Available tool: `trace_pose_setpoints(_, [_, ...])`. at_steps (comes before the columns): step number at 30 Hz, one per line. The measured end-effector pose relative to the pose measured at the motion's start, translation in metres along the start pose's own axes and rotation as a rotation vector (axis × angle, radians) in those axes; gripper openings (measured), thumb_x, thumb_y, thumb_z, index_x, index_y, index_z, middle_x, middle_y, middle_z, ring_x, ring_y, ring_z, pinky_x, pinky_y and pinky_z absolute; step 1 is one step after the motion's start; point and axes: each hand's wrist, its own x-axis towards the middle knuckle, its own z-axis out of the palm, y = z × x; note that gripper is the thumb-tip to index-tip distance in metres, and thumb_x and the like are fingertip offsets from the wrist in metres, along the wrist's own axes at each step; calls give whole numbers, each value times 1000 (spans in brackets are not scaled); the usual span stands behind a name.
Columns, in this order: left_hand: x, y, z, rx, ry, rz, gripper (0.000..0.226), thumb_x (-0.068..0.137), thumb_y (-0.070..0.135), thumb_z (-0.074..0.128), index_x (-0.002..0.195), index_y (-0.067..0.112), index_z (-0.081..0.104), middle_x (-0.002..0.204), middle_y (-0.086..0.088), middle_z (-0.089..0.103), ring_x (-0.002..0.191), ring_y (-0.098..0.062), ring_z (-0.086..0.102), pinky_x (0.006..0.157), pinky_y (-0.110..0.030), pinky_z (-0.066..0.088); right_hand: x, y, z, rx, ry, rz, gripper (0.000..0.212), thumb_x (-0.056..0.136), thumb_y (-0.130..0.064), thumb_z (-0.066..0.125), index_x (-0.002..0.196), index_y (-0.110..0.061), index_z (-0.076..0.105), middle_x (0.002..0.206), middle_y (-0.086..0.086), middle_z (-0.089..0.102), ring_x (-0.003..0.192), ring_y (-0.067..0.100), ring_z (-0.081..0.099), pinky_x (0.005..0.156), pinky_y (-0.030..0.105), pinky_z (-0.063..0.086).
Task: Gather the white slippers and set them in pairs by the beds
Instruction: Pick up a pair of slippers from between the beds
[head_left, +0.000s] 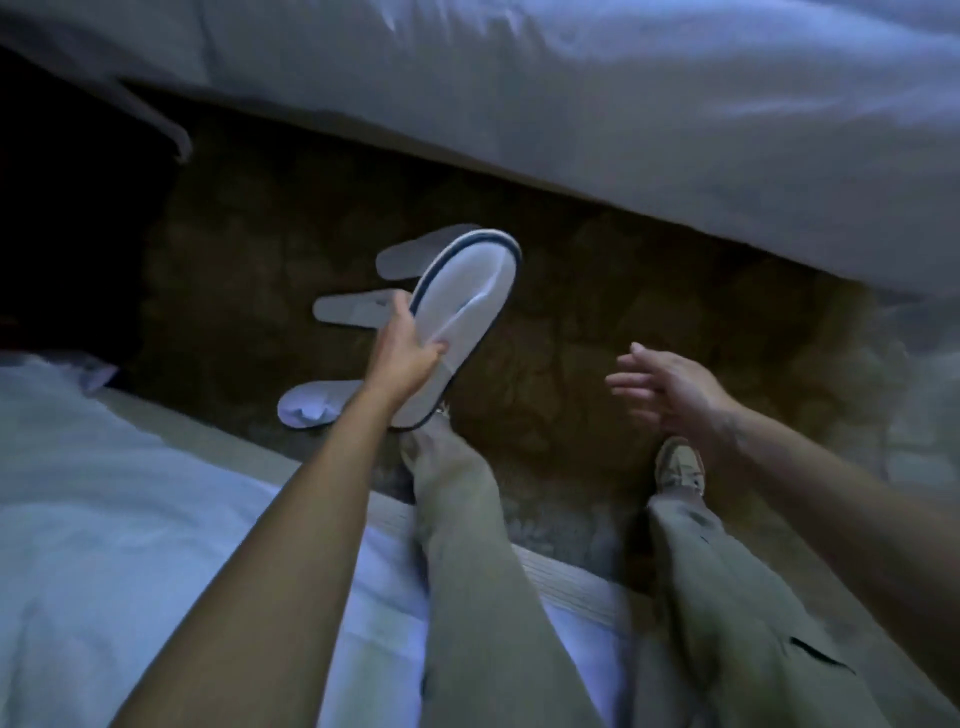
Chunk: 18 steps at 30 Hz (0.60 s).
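My left hand (408, 353) grips a white slipper (465, 306) with a dark rim, held up over the carpet between two beds. Behind it, three more white slippers lie on the carpet: one far slipper (410, 254), a middle slipper (350, 309) and a near slipper (311, 408) close to the left bed. The held slipper partly hides the far and middle ones. My right hand (667, 387) hovers open to the right, fingers spread, holding nothing.
A bed with white bedding (675, 114) runs along the top and right. A second bed (104, 519) fills the lower left. Brown patterned carpet (597, 291) lies between them. My legs and shoes (680, 465) stand on the carpet. The left corner is dark.
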Motion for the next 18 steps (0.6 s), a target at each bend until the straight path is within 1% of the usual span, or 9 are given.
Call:
trace_pose_setpoints(2, [15, -25, -17, 36, -58, -23, 53, 85, 16, 69, 129, 12, 39, 120, -10, 57, 112, -29, 59, 79, -35, 48, 5, 6, 19, 51, 38, 30, 53, 94, -47, 50, 135, -14, 51, 132, 8, 60, 121, 23, 58, 103, 44, 46])
trace_pose_setpoints(4, [31, -54, -44, 91, -135, -26, 56, 81, 15, 72, 129, 10, 43, 122, -13, 59, 108, -30, 61, 80, -38, 51, 16, 18, 42, 182, 121, 80, 59, 89, -50, 55, 137, -14, 49, 136, 10, 58, 122, 24, 57, 103, 45, 45])
trace_pose_setpoints(6, [44, -85, -81, 135, -178, -30, 55, 76, 15, 77, 123, 11, 49, 117, -12, 63, 98, -26, 62, 78, -37, 53, 19, 30, 69, 292, 157, 129, 65, 89, -50, 55, 140, -12, 46, 138, 12, 56, 124, 26, 55, 103, 44, 44])
trace_pose_setpoints(8, [54, -113, -125, 151, -196, -29, 48, 74, 16, 80, 114, 15, 54, 109, -6, 65, 94, -23, 64, 75, -39, 56, 19, 36, 100, 371, 150, 164, 73, 87, -54, 55, 142, -9, 42, 138, 14, 55, 125, 27, 54, 102, 41, 43])
trace_pose_setpoints(9, [60, -124, -145, 166, -198, -37, 44, 73, 16, 81, 110, 17, 55, 105, -5, 66, 95, -24, 65, 76, -41, 57, 17, 36, 115, 400, 146, 159, 82, 81, -60, 57, 143, -8, 42, 137, 14, 56, 124, 26, 56, 103, 40, 42])
trace_pose_setpoints(11, [75, -138, -180, 211, -172, -53, 40, 72, 14, 83, 103, 15, 58, 99, -7, 66, 94, -31, 66, 74, -44, 57, 14, 34, 144, 484, 167, 137, 105, 61, -73, 66, 141, -8, 44, 132, 14, 60, 118, 23, 60, 106, 41, 43])
trace_pose_setpoints(12, [83, -142, -195, 236, -148, -59, 39, 72, 14, 83, 102, 12, 58, 98, -10, 66, 93, -34, 65, 71, -43, 55, 14, 32, 157, 526, 171, 126, 107, 58, -73, 68, 140, -9, 46, 130, 13, 61, 116, 22, 61, 106, 41, 43])
trace_pose_setpoints(15, [106, -142, -227, 298, -112, -54, 40, 75, 17, 81, 106, 10, 56, 104, -14, 62, 94, -36, 61, 74, -48, 54, 21, 21, 189, 589, 140, 99, 81, 78, -61, 62, 139, -9, 46, 130, 13, 60, 117, 21, 60, 101, 36, 46])
trace_pose_setpoints(18, [131, -137, -236, 342, -98, -7, 44, 77, 24, 79, 112, 13, 54, 110, -11, 59, 98, -32, 59, 78, -51, 54, 35, 20, 216, 558, 118, 66, 64, 84, -55, 59, 127, -9, 55, 132, 15, 60, 118, 25, 59, 106, 40, 43])
